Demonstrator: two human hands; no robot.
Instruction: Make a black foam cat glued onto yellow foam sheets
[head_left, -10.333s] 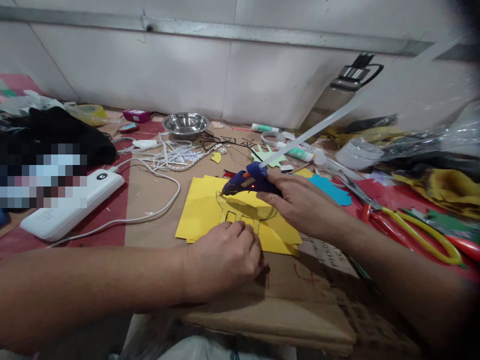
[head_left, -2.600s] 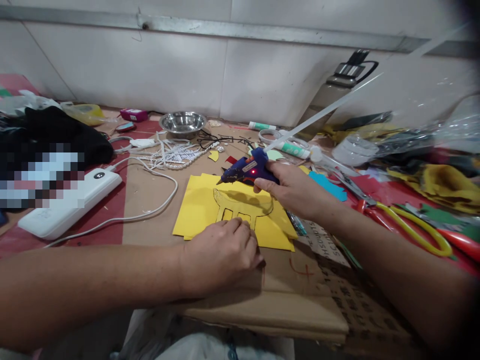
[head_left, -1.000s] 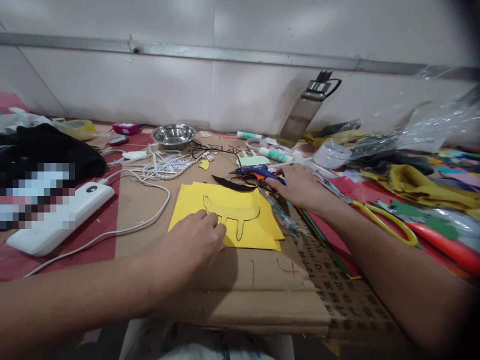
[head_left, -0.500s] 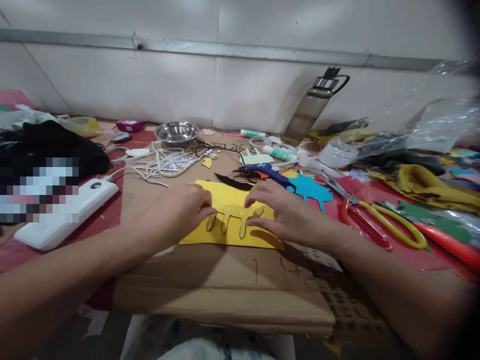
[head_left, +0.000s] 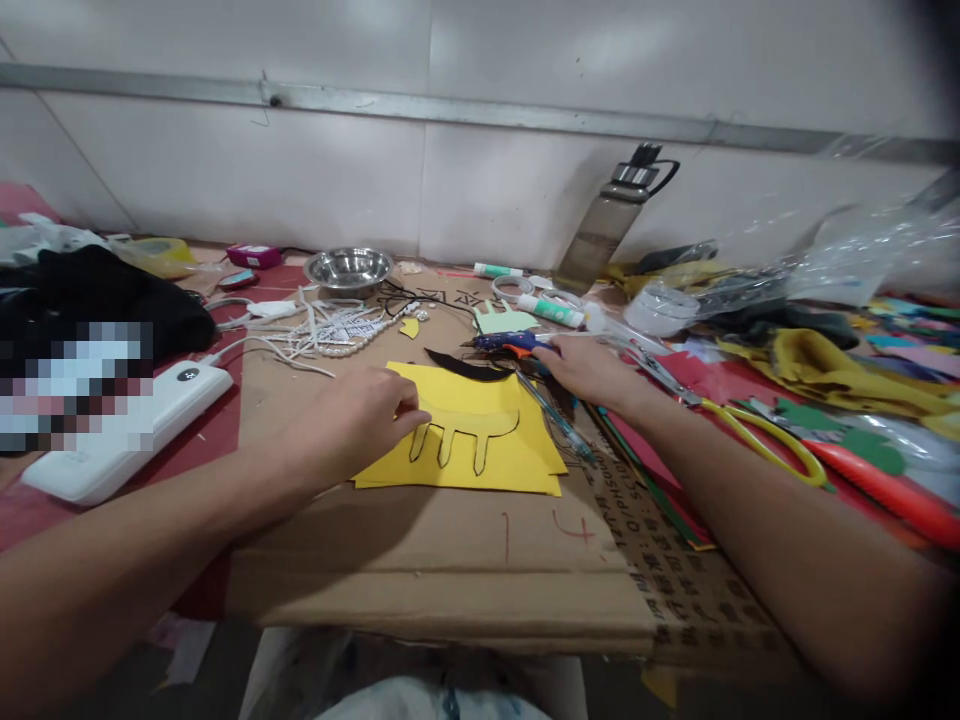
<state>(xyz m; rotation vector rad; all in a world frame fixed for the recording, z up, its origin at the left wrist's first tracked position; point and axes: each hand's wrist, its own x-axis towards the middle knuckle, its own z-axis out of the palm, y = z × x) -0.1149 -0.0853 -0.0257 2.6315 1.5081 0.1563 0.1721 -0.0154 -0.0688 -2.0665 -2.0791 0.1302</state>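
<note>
My left hand (head_left: 375,415) is closed, thumb and fingertips together at the left end of a yellow animal-shaped piece (head_left: 465,425) with dark outlined legs. That piece lies flat on stacked yellow sheets (head_left: 517,475). Farther back, my right hand (head_left: 585,365) has its fingers curled round the handle of a blue and orange hot glue gun (head_left: 506,343). The handle is largely hidden by the hand. A curved black strip (head_left: 469,367) lies just behind the sheets, and a clear pen (head_left: 559,415) rests across their right edge.
A tilted water bottle (head_left: 607,225) stands by the wall, right of a steel bowl (head_left: 349,268). To the left are a white power bank (head_left: 135,430) and cables. Yellow-handled cutters (head_left: 772,440), glue sticks (head_left: 551,310) and coloured scraps lie on the right.
My right hand has left the yellow piece and moved back and right to the glue gun, uncovering the pen. My left hand stays at the piece.
</note>
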